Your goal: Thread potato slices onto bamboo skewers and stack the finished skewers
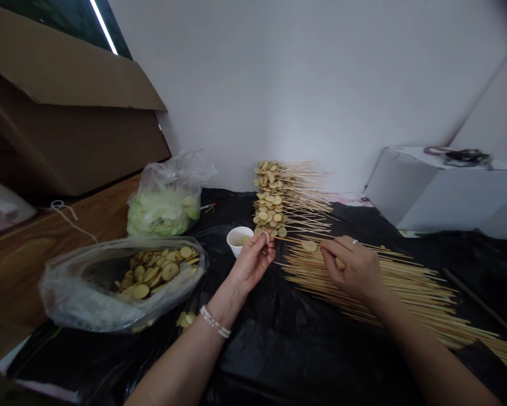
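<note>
My left hand (251,262) pinches a round pale potato slice (265,237) at the end of a thin bamboo skewer (291,241). My right hand (355,268) holds that skewer further along, and another slice (309,246) sits on it. Beneath my right hand lies a spread of bare bamboo skewers (388,287). Skewers loaded with slices (272,197) are stacked behind both hands. Near my left wrist, an open plastic bag (79,287) holds loose potato slices (155,273).
A white cup (238,239) stands just behind my left hand. A plastic bag of pale green leaves (164,208) sits beyond the open bag. Black plastic sheeting (278,361) covers the table. Cardboard (67,107) rises at the left, and a white box (439,192) stands at the right.
</note>
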Demonstrator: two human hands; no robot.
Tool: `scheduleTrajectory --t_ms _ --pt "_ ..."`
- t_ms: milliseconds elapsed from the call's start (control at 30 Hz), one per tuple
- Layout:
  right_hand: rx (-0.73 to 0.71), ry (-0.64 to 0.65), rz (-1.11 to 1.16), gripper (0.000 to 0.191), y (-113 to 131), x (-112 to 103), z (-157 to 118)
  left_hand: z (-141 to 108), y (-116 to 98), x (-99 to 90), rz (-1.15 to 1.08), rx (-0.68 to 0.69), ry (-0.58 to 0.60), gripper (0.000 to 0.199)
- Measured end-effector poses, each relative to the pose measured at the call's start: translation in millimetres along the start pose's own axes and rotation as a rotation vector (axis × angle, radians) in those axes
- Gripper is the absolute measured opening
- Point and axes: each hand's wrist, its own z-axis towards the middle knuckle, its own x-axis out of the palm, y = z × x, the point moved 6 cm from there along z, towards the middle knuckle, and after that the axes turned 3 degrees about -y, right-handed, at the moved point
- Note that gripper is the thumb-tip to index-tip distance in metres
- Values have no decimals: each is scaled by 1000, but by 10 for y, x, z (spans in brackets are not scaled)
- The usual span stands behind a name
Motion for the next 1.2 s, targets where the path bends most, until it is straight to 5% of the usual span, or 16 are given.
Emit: scheduleTrajectory --t_ms 633,1200 --pt "-38 147 -61 17 -104 90 -31 76 160 -278 116 -41 -171 11" --pt "-24 178 -97 20 -84 131 -48 79 173 -285 124 -40 -167 10"
